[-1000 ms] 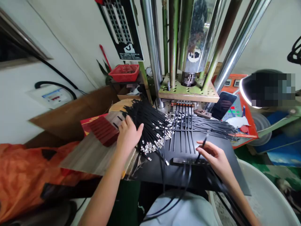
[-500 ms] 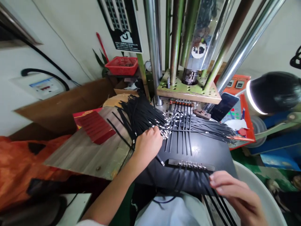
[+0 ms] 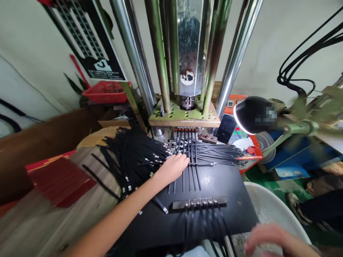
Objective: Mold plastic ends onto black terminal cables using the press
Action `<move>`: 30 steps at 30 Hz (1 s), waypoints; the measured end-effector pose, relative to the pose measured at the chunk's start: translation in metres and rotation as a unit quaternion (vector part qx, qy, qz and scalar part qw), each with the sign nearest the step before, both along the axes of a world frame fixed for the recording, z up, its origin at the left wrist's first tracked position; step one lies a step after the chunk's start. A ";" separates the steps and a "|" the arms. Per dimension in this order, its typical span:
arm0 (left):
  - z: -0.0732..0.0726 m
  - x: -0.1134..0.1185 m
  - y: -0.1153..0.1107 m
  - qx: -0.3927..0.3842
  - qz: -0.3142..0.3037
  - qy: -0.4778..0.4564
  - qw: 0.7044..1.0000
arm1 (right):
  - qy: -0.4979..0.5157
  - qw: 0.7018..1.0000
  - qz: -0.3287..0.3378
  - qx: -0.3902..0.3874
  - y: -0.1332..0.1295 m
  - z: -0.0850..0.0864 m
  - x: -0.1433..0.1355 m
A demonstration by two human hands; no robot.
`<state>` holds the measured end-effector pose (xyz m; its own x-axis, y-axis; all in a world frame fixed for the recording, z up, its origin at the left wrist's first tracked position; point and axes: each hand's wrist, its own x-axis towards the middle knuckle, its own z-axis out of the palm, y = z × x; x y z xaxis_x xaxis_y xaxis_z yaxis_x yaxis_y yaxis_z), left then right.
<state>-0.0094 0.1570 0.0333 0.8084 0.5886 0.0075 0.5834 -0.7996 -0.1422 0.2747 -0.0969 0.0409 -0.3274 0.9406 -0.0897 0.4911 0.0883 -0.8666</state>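
Note:
My left hand (image 3: 175,167) is closed, knuckles up, over the row of black strips that run out of the press. A thin black strip with a silver end (image 3: 203,164) lies crosswise at its fingers, appearing held in them; the fingertips are hidden. Close by on the left is a heap of black strips (image 3: 134,150) with silver tips. Several more strips sit in a slotted metal bar (image 3: 199,203), their free lengths hanging towards me. My right hand (image 3: 268,239), smeared by motion, is low on the right, apart from the bar; its fingers cannot be made out.
The press plate (image 3: 184,117) stands above the strips between steel columns. Another bundle of black strips (image 3: 222,151) lies on the right of the dark worktop (image 3: 225,182). A lamp (image 3: 254,116), a phone (image 3: 226,128) and a white tub (image 3: 278,196) are further right.
The view has turned right. My left hand has shifted right from the heap's edge onto the row of strips. My right hand has moved away from the strips in the bar.

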 end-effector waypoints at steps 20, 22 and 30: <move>0.033 -0.087 0.049 -0.059 0.183 -0.105 0.976 | 0.134 0.775 -0.581 0.209 0.314 -0.079 0.052; 0.025 -0.047 0.067 -0.081 0.181 -0.132 0.971 | 0.149 0.769 -0.585 0.212 0.320 -0.084 0.051; -0.011 0.063 0.151 -0.059 0.322 -0.266 0.906 | 0.179 0.793 -0.531 0.237 0.306 -0.084 0.048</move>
